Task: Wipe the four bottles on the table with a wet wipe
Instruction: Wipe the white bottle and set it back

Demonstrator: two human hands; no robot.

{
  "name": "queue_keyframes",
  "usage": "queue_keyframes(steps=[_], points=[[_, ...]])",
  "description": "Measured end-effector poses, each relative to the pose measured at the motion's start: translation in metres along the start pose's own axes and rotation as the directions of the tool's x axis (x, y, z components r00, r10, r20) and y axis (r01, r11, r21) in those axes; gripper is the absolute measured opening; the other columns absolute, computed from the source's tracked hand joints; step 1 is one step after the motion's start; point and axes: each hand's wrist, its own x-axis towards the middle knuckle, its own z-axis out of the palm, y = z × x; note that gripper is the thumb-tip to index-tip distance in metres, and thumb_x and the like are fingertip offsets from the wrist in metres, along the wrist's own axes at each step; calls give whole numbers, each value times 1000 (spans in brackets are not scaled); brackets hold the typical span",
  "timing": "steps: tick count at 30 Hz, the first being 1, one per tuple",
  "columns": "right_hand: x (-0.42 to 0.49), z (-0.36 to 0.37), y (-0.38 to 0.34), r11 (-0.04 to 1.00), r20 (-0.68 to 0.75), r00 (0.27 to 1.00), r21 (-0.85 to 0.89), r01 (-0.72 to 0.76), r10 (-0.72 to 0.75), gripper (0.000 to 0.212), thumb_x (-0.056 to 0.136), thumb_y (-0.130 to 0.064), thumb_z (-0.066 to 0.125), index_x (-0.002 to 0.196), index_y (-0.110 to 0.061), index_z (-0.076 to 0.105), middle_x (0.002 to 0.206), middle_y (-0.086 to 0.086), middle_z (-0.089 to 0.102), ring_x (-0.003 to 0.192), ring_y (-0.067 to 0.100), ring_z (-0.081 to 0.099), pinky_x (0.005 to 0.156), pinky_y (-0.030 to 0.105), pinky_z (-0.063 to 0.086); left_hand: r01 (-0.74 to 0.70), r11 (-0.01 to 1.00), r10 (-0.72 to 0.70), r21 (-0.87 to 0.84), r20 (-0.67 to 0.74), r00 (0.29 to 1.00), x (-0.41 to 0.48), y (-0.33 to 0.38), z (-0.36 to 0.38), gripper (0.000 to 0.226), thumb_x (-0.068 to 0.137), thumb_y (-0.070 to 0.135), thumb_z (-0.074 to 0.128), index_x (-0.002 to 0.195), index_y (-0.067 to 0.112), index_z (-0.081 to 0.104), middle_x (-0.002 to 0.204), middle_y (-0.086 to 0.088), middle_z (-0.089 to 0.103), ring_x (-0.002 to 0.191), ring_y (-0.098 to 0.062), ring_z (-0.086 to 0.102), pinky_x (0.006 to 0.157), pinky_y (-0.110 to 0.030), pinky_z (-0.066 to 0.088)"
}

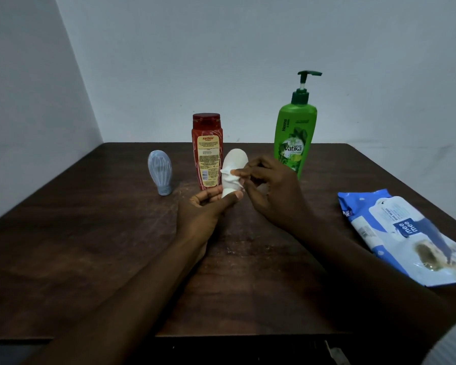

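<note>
Between the fingers (211, 197) the white bottle (234, 160) is mid-wipe: the left hand (203, 209) grips its base, and the right hand (269, 191) pinches the wet wipe (231, 177) against it. Beyond them the red bottle (207, 148), green bottle (295, 143) and blue-grey bottle (159, 171) stand, likely still waiting.

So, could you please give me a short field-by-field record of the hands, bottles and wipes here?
Left hand: grips the lower end of the white bottle
Right hand: pinches the wet wipe against the white bottle's side
Red bottle: standing behind the hands, untouched
Green pump bottle: standing at the back right, untouched
Pale blue bottle: standing cap-down at the left, untouched
Wipes pack: lying flat on the table, to the right
</note>
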Motion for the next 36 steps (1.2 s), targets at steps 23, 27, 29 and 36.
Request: queue_keyframes(steps=[23, 27, 29, 36], points=[[3, -2, 4, 991, -22, 999, 130, -25, 28, 23, 84, -1, 76, 106, -8, 78, 86, -2, 59, 75, 5, 60, 67, 16, 55, 47, 986, -40, -161, 49, 998, 3, 3, 0, 41, 70, 2, 85, 108, 7, 70, 97, -8, 79, 93, -18, 75, 77, -24, 60], [1, -6, 1, 986, 20, 1000, 168, 2, -5, 25, 83, -2, 78, 107, -11, 78, 86, -6, 60, 77, -4, 59, 67, 9, 49, 63, 979, -49, -195, 75, 996, 2, 5, -2, 49, 69, 3, 85, 115, 5, 69, 102, -9, 78, 99, -21, 74, 83, -27, 60], [1, -9, 1, 988, 9, 1000, 151, 7, -8, 25, 82, 0, 79, 106, -9, 78, 87, 2, 64, 78, -5, 59, 68, 5, 46, 66, 977, -47, -202, 97, 994, 1, 6, -1, 49, 67, 6, 85, 114, 6, 69, 102, -8, 78, 100, -21, 74, 86, -29, 60], [9, -15, 10, 981, -193, 969, 143, -129, 156, 23, 85, -2, 77, 107, -6, 76, 87, 5, 62, 81, -6, 61, 67, 4, 45, 69, 984, -44, -165, 152, 987, -2, 7, 3, 57, 55, 15, 86, 109, 7, 70, 99, -8, 78, 97, -22, 74, 84, -30, 60]])
